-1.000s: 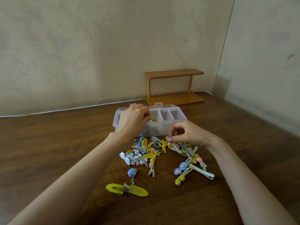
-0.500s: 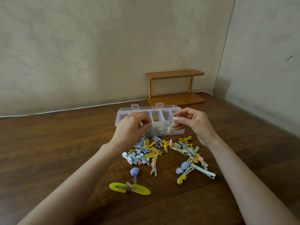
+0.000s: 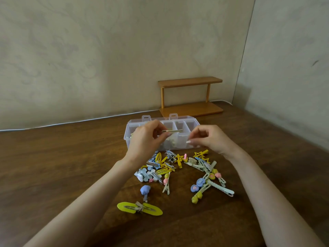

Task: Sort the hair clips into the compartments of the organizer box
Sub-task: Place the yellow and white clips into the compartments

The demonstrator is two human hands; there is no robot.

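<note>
clear plastic organizer box (image 3: 193,122) sits on the dark wood bench (image 3: 53,166). head view: left hand (image 3: 146,139) pinches a slim pale hair clip (image 3: 175,130) above the compartments; right hand (image 3: 208,138) has fingertips pressed together, contents unclear. loose hair clips (image 3: 178,168) lie just before the box.

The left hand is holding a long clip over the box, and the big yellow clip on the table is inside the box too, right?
Not quite. The head view shows the left hand holding a long clip over the box, but the big yellow clip lies on the table, nearest the camera, not inside the box.
</note>
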